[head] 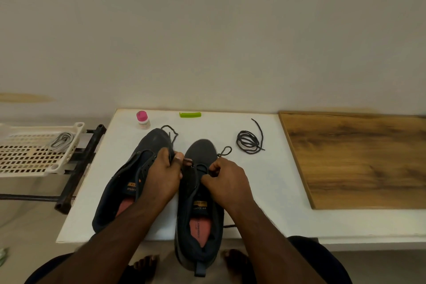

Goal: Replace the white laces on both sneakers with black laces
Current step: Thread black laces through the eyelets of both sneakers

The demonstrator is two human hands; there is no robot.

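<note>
Two dark sneakers sit side by side on a white board (272,182), toes away from the person: the left shoe (129,180) and the right shoe (198,210), whose heel overhangs the near edge. The left hand (162,176) pinches a black lace (171,136) between the shoes, and the right hand (227,181) curls its fingers round lace at the right shoe's eyelets. A coiled spare lace (250,142) lies to the right, white laces (61,142) in a tray (27,161) to the left.

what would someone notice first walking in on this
Two dark sneakers sit side by side on the white table, and both hands work a black lace at the right sneaker: left hand, right hand. A coiled spare black lace lies to the right, near a wooden board.
</note>
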